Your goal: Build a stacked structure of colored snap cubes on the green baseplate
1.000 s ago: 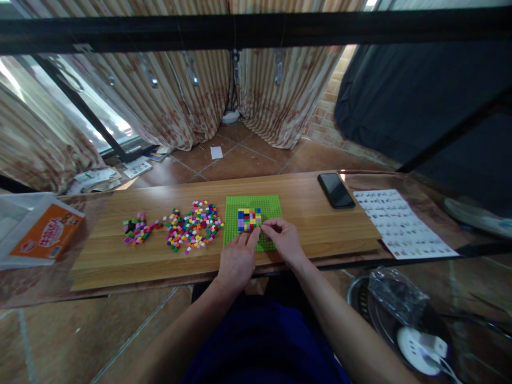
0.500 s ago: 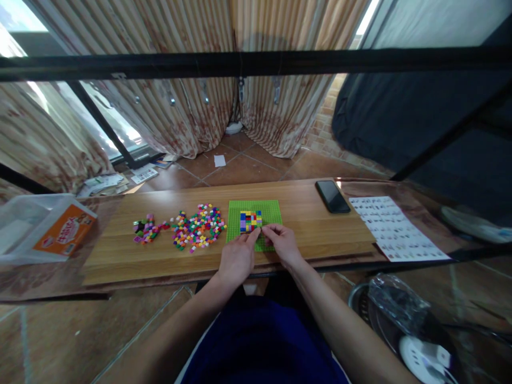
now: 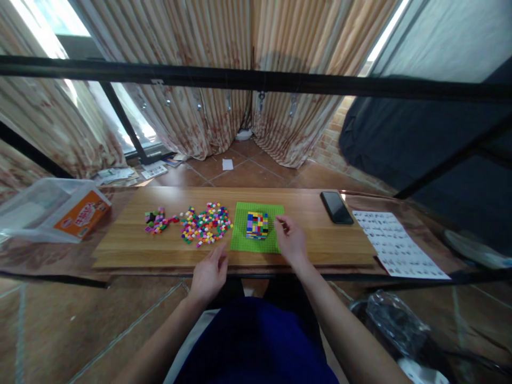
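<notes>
A square block of toy building bricks [image 3: 257,225] in blue, yellow, red and other colours stands on a green baseplate [image 3: 240,242]. My right hand [image 3: 292,240] is just right of this block, over the baseplate's right edge. Its fingers are curled towards the thumb, and whatever they may hold is too small to tell. My left hand [image 3: 210,272] is at the front edge of the board, its fingers stretched out and holding nothing visible. It lies below a pile of loose coloured bricks [image 3: 206,223]. A smaller heap of mostly pink bricks [image 3: 158,221] sits farther left.
The wooden board [image 3: 128,250] rests on a low table. A black phone [image 3: 336,207] and a printed sheet [image 3: 400,245] are on the right. A clear plastic box [image 3: 40,202] with an orange label stands at the left. A dark metal bar [image 3: 200,77] crosses beyond.
Both hands have come away from the brick block: the left one back and to the left, the right one slightly rightward. The block is now fully uncovered. My view has shifted a little.
</notes>
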`<state>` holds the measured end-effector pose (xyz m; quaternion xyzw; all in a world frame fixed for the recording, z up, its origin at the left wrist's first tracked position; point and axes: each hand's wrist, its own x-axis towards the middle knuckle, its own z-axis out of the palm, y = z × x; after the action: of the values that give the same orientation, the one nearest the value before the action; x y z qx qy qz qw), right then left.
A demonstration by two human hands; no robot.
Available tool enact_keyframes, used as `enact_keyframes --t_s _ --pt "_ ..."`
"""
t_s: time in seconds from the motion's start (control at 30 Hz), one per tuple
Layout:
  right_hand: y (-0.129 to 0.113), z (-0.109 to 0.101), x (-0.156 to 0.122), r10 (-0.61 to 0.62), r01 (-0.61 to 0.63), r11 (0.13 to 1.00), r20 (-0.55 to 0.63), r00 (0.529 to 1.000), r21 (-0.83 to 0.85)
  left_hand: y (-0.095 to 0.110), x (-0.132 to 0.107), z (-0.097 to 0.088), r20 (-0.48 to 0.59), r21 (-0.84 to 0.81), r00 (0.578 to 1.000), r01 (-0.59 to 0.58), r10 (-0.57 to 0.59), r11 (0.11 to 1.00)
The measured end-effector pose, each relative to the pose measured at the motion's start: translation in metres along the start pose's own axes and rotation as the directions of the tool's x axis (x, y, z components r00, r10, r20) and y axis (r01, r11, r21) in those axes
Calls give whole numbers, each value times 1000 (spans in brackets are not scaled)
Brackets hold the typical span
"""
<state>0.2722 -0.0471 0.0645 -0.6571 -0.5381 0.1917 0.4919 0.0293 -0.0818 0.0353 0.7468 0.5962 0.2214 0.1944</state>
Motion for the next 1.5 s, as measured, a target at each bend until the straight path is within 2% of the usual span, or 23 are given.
enact_keyframes --t_s 0.1,0.17,0.27,0.37,0.47,0.57,0.67,0.77,1.0,1.1,1.2,1.33,1.4,1.5 --pt "-22 11 13 -217 239 947 120 969 -215 -12 -7 -1 -52 -39 999 15 -17 999" --pt "-37 25 24 -285 349 879 229 931 -324 -15 -8 -3 -84 -67 996 15 -21 998" --pt "-49 49 40 -258 417 784 370 893 -460 -17 -10 -5 -105 -73 994 20 -28 997" --pt "-49 67 49 -173 454 722 499 849 -522 -23 -12 -8 -129 -56 991 28 -35 998" --pt "-43 73 51 -95 489 689 602 793 -535 -32 -15 -13 -174 -37 983 58 -63 998" --pt "-39 70 51 -82 537 662 661 746 -523 -41 -14 -22 -216 -4 971 109 -108 994" --pt "-36 65 53 -94 578 636 692 716 -512 -48 -8 -30 -289 24 948 144 -131 989" --pt "-33 61 55 -102 592 619 695 711 -515 -54 1 -33 -359 78 926 157 -119 985" --pt "-27 54 59 -93 603 605 706 702 -520 -64 22 -22 -344 243 936 172 -81 955" --pt "-28 53 57 -109 599 599 686 719 -532 -66 29 -19 -338 262 937 178 -82 949" --pt "-35 58 49 -186 605 605 647 740 -518 -71 36 -21 -327 256 943 146 -56 956" --pt "-54 85 31 -322 648 675 649 689 -353 -84 46 -27 -331 167 943 48 10 985" --pt "-65 108 23 -335 635 723 666 666 -272 -93 51 -32 -365 94 931 15 20 996" --pt "-79 149 16 -305 601 767 695 651 -227 -107 55 -35 -450 -8 892 40 -39 999"
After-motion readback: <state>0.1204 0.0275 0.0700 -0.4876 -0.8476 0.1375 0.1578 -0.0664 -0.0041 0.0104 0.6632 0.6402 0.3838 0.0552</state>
